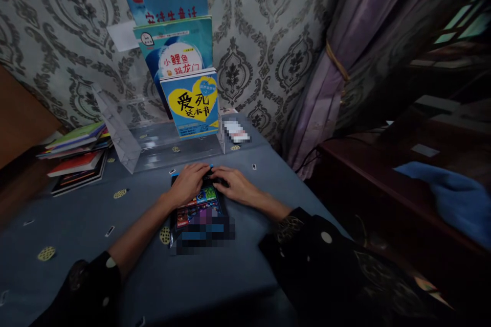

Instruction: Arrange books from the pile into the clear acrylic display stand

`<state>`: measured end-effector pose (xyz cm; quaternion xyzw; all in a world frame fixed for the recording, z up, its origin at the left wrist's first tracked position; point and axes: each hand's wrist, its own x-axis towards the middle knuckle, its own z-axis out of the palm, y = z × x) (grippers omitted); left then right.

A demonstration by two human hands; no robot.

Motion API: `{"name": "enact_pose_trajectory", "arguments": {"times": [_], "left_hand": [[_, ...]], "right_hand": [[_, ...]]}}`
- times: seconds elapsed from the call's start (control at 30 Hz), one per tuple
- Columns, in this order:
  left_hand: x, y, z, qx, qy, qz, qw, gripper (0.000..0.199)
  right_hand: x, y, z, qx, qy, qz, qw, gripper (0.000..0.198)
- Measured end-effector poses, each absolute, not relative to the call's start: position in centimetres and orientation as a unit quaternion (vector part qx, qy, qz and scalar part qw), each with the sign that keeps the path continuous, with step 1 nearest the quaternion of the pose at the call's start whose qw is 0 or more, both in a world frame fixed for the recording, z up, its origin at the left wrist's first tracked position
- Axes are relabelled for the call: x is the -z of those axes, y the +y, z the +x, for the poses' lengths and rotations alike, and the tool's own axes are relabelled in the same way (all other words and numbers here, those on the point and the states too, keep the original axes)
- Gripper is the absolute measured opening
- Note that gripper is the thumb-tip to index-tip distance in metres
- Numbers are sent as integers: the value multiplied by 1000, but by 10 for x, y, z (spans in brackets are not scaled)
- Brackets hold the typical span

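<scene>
A dark book [192, 213] with small colourful pictures on its cover lies on the cloth-covered table; its lower part is blurred out by pixels. My left hand [190, 184] rests over the book's upper left part, its fingers bent together toward the top edge. From the right, my right hand [237, 187] reaches the same top edge, with fingertips and thumb closing on it. The two hands nearly meet there. A tiny blue spot shows between the fingertips, too small to name.
Behind the hands stands a clear acrylic book rack [118, 130] holding upright books, a blue one with a yellow heart [195, 104] in front. A book stack [79, 156] lies at left. A pixelated white item [236, 131] lies right of the rack. Beyond the table's right edge is a dark red surface with blue cloth [448, 189].
</scene>
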<state>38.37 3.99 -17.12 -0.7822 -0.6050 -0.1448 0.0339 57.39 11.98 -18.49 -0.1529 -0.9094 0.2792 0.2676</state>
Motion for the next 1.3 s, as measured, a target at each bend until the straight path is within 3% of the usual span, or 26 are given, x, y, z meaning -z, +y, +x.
{"name": "enact_pose_trajectory", "arguments": {"times": [0.77,1.03,1.3], "left_hand": [[180,46,386,176,-602,-778,47,41],[179,46,383,191,-575,-793,60,36],[177,36,386,176,-516,-836,63,38]], "right_hand": [[196,130,571,-269,-906,-142,294,26],[197,134,571,-322,-886,-182,280,35],[196,134,570,-297,-905,-171,253,32]]}}
